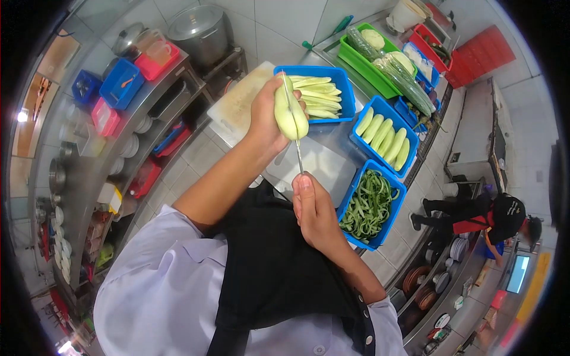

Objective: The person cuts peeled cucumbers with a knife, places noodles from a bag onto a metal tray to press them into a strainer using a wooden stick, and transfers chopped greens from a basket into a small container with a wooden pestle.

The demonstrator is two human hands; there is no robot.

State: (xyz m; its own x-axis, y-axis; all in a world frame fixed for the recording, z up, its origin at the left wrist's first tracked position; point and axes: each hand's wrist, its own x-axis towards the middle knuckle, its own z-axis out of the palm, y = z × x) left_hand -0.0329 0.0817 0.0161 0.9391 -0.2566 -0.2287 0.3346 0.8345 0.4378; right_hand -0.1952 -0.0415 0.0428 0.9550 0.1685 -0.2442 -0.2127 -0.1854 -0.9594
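Fabric, black and matt, formed the bibbed apron (267, 261) nearest the camera, worn over a creased, pale shirt (160, 273). Beyond it, the right hand (314, 207) was closed around the near end of a narrow, straight metal knife (299, 159). The left hand (267, 115) gripped a smooth, pale green, elongated vegetable (282, 115), raised over the metal worktop (338, 136); the blade lay in a cleft along its length. Below was a flat white board (320, 178). Beside that, a blue plastic tray (390, 222) held curled, dark green peel ribbons (369, 204). Next came a blue rectangular tray (363, 145) of whole, rounded, peeled vegetables (373, 127), then a blue oblong tray (347, 89) of long pale pieces (320, 95), near the left hand. A stained cream cutting board (234, 110) lay to its left. Farther off stood a bright green plastic basket (356, 62) with film-wrapped produce (409, 86), a lidded steel pot (202, 38) and red crates (484, 56). At far right, another person (509, 213) wore a black top; its pale markings were too small to read.
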